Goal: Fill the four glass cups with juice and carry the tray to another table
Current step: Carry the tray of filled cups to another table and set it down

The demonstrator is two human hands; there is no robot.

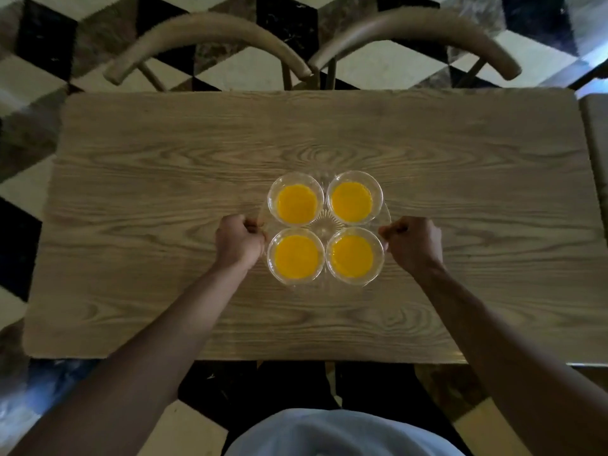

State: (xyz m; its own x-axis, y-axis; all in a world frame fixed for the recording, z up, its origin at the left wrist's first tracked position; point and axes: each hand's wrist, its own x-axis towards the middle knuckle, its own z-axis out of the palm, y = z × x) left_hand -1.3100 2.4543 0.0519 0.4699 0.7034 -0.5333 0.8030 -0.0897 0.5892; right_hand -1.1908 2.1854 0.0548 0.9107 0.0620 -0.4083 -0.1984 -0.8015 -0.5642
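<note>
Several glass cups of orange juice stand in a square on a clear glass tray point(321, 224) in the middle of the wooden table point(164, 179): far left cup point(296, 199), far right cup point(353, 198), near left cup point(296, 256), near right cup point(353, 256). My left hand point(238, 240) is closed on the tray's left rim. My right hand point(414, 241) is closed on its right rim. The tray sits level over the tabletop; I cannot tell whether it touches the wood.
Two wooden chairs with curved backs stand at the table's far edge, the left chair point(204, 31) and the right chair point(418, 28). Another table edge point(595, 133) shows at the right. The floor has black, white and brown tiles.
</note>
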